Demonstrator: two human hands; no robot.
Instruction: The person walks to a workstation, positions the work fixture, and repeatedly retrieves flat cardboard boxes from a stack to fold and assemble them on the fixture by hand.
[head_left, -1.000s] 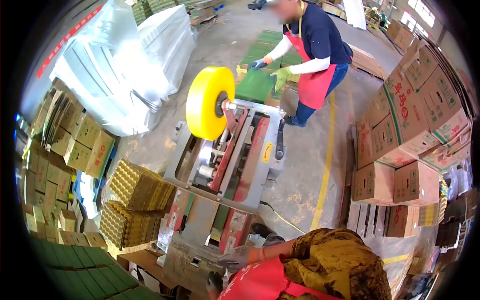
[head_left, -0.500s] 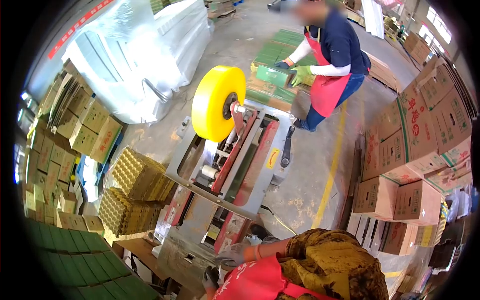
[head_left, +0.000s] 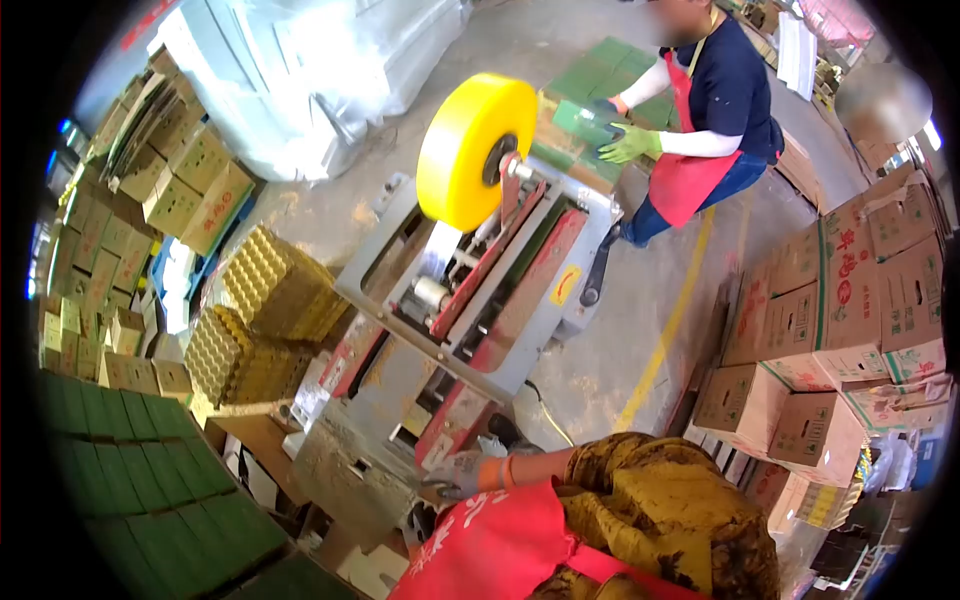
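My right hand (head_left: pixel 458 475), in a grey glove, lies low at the near end of a carton-sealing machine (head_left: pixel 400 400), its fingers seemingly stretched out with nothing visible in them. Just below it, a sliver of my left hand (head_left: pixel 422 520) in a dark glove shows beside my red apron (head_left: pixel 500 535); its fingers are mostly hidden. A large yellow tape roll (head_left: pixel 460 150) stands upright on the machine, tape running down from it. Beyond the far end, a co-worker (head_left: pixel 720 110) in a red apron holds a green box (head_left: pixel 585 125) with both gloved hands.
Stacked egg trays (head_left: pixel 275 290) stand left of the machine. Green boxes (head_left: pixel 150 460) fill the lower left. Brown cartons (head_left: pixel 840 290) are piled on the right. A crank handle (head_left: pixel 600 265) sticks out from the machine's right side. Plastic-wrapped stacks (head_left: pixel 290 80) stand behind.
My view has shifted, so the machine sits higher and further right in it. The co-worker's green box has come slightly nearer the machine's far end. My right hand stays by the near end.
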